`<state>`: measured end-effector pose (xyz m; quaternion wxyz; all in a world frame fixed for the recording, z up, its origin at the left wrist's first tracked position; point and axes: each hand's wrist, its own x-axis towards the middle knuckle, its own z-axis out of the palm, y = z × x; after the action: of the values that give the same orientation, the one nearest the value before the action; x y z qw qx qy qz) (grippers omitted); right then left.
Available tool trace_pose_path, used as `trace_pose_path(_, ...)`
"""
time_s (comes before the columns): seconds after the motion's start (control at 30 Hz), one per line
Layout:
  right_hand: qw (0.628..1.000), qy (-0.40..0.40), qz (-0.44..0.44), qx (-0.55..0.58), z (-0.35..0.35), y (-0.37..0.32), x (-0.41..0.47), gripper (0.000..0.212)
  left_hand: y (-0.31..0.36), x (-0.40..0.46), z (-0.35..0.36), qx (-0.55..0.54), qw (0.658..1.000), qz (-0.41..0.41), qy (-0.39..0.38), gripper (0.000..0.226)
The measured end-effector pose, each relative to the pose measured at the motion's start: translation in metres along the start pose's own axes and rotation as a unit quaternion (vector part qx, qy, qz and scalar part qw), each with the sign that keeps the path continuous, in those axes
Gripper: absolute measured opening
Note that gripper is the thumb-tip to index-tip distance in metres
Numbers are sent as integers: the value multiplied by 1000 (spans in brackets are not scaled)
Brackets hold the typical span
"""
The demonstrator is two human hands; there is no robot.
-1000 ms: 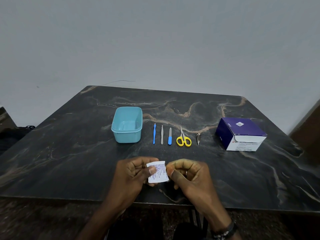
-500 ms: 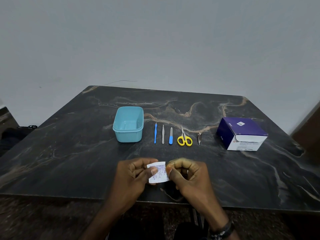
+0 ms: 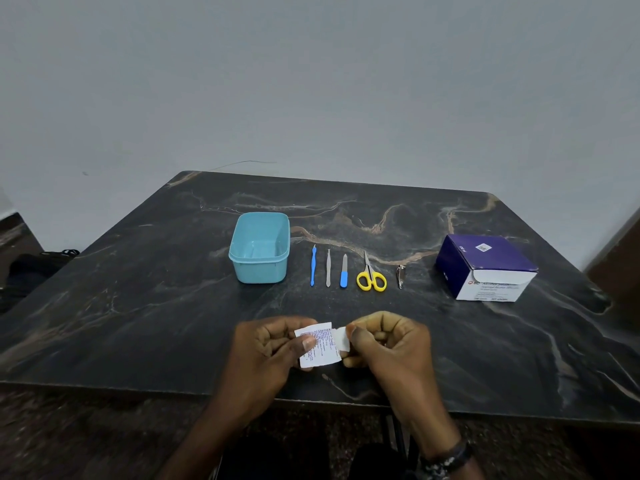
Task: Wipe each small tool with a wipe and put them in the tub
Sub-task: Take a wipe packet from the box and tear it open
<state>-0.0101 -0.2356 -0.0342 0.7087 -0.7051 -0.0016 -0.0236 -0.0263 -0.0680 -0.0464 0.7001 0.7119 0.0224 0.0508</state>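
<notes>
Wipe sachet (image 3: pixel 320 344) is pinched between both hands right now, low over the near part of the table (image 3: pixel 138 306). My left hand (image 3: pixel 266 351) has its thumb clamped on the printed face, and my right hand (image 3: pixel 388 344) is nipping the right edge, where a strip looks partly torn away. So I'd say I'm mid-tear, nothing wiped yet.

What could go sideways: pull too hard and the packet rips unevenly or the swab drops out onto the table, which kind of defeats the cleaning bit. Not certain how far the tear runs, it's small in view.

Further out, the tools sit in a neat row, apart from each other: blue cuticle pusher (image 3: pixel 313 265), tweezers (image 3: pixel 328 267), nail file (image 3: pixel 344 271), yellow scissors (image 3: pixel 371 277), nail clipper (image 3: pixel 400 276). Teal tub (image 3: pixel 259 247) is just left of the row and looks empty; the swab box (image 3: pixel 485 266) is well off to the right. Plenty of bare table between my hands and the row, though the near edge is right under my wrists.
</notes>
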Motion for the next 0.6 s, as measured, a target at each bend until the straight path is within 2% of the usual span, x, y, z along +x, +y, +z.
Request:
trace_pose_path(0.03, 1000, -7, -5, 2, 0, 0, -1, 7, -1, 0, 0, 1, 1000, 2, 1, 20)
trace_pose_path(0.2, 998, -17, -47, -33, 0, 5, 0, 18, -1, 0, 0, -9, 1000, 1, -5, 20)
trace_pose_path(0.33, 1000, 13, -14, 2, 1, 6, 2, 31, 0, 0, -1, -16, 1000, 1, -5, 18)
trace_pose_path(0.47, 998, -54, -27, -23, 1, 1, -1, 17, -1, 0, -1, -11, 1000, 19, -11, 18)
trace_pose_path(0.53, 993, -88, -29, -73, -2, -2, -1, 29, -1, -1, -2, -4, 999, 31, -18, 17)
trace_pose_path(0.6, 981, -110, -32, -159, -2, -9, 2, 23, -3, 0, -3, 10, 999, 36, -27, 17)
